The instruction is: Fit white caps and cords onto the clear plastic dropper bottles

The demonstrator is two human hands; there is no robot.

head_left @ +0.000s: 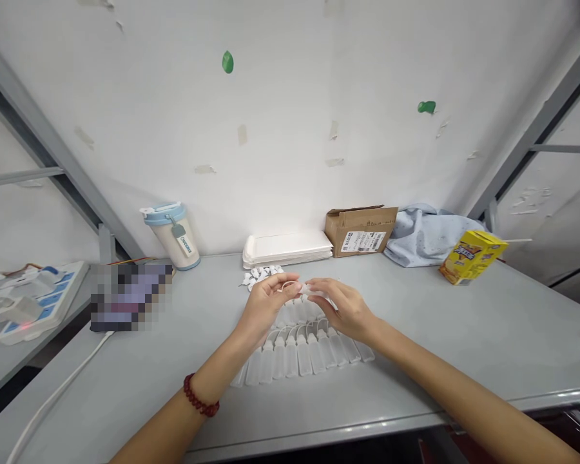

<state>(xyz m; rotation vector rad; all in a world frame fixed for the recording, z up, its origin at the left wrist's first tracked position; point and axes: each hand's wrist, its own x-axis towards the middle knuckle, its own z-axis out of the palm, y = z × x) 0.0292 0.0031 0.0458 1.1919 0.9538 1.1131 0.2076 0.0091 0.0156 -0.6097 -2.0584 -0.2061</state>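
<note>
Both hands — left hand (269, 298) and right hand (341, 304) — pinch one small white bottle (305, 290) between them above the bottle row (302, 351) mid-surface, seemingly fitting its cap — steady alignment needed.

Around the row of small plastic bottles (302, 351), the grey bench (464, 335) lies bare to the right and toward the near edge. Behind the row, loose white caps (258, 276), stacked white trays (287, 248) and a cardboard box (360, 231) block the wall side. Left of it sit a lidded cup (173, 235) and a white cable (58, 396); far right, a yellow carton (471, 256).
</note>
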